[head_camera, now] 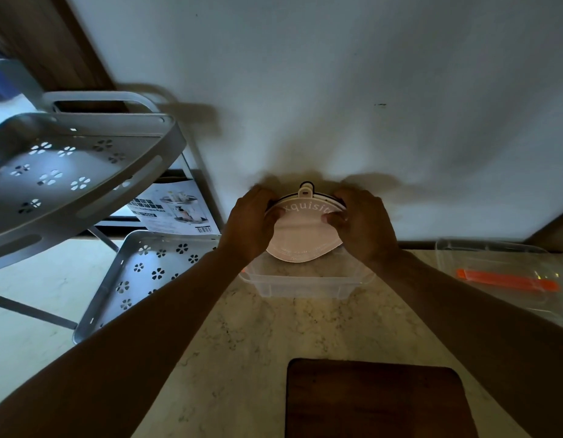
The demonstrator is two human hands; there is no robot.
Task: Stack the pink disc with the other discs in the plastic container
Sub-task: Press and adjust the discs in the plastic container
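A pale pink disc (300, 238) with white lettering and a small tab on its far edge stands tilted on edge in a clear plastic container (305, 284) on the marble counter. Thin dark edges of other discs show just behind it; how many, I cannot tell. My left hand (251, 226) grips the disc's left rim. My right hand (359, 226) grips its right rim, thumb on the face. The lower part of the disc sits inside the container's far side.
A grey perforated rack (68, 165) with a lower shelf (141, 273) stands to the left, a printed box (176, 207) behind it. A clear lid with an orange clip (508, 282) lies at the right. A dark wooden board (375, 403) sits at the near edge. A white wall is close behind.
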